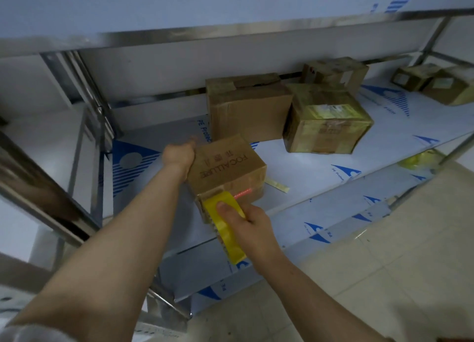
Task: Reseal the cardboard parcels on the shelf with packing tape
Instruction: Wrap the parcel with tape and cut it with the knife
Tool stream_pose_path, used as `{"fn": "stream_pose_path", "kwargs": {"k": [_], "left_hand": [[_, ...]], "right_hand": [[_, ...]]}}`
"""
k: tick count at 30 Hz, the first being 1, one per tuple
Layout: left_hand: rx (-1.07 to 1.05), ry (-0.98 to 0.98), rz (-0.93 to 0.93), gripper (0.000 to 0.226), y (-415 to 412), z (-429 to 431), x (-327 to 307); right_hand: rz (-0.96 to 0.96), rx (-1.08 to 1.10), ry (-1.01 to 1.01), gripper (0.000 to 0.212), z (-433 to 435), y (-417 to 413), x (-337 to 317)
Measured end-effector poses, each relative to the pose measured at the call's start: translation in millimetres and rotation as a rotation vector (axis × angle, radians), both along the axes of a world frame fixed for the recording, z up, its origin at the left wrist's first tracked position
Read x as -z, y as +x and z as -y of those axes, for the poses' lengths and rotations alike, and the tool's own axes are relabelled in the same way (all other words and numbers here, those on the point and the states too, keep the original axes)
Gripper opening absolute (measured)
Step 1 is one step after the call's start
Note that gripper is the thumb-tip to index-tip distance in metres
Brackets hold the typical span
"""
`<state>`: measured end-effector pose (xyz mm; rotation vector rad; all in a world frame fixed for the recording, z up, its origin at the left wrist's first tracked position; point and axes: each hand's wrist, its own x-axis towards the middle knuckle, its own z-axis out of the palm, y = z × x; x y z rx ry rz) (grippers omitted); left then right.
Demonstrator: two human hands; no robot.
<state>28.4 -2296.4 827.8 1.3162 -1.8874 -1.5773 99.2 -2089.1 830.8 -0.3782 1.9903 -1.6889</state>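
Note:
A small cardboard parcel printed "FOCALLURE" sits tilted near the front edge of the steel shelf. My left hand grips its left side, fingers hidden behind the box. My right hand holds a yellow packing tape dispenser against the parcel's near face, thumb pressing on top. The dispenser's red toothed cutter lies on the cardboard. A loose strip of tape lies on the shelf just right of the parcel.
Behind stand a larger brown box and a box wrapped in yellowish tape, with more boxes at the back and far right. An upper shelf overhangs. Steel posts stand left. Tiled floor lies lower right.

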Motion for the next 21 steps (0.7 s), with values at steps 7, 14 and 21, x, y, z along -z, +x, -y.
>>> {"fn": "stream_pose_path", "kwargs": {"k": [7,14,21], "left_hand": [[0.151,-0.038,-0.122,0.07,31.1,-30.9,-7.0],[-0.026,-0.216,0.18,0.086,45.6,-57.2,-23.4],[-0.098,0.167,0.134,0.055,83.2,-119.3,-25.2]], "right_hand": [[0.005,-0.053,-0.026,0.013,-1.1,-7.5,-1.3],[0.134,-0.198,-0.031,0.019,3.9,-23.4,0.1],[0.323,-0.373,0.005,0.019,9.3,-41.6,-5.4]]}}
